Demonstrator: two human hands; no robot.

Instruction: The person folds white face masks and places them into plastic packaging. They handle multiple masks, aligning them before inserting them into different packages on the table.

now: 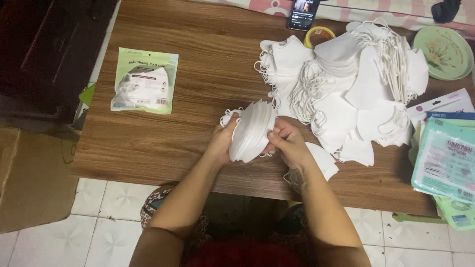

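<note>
1. The black smartphone (303,14) at the far edge of the brown wooden table (208,89) runs off the top of the frame, so only its lower half shows.
2. The dark strap-like object (445,10) top right is cropped too, can't tell what it is.
3. The stack of teal and white plastic packets (445,160) gets chopped by the right edge.
4. The yellow tape roll (319,33) is half buried behind the loose heap of white fabric face masks (346,84).
5. One white mask (321,160) sits mostly under the right hand (289,143).
6. The left hand (222,141) hides the near side of the held stack of white masks (252,131).
</note>
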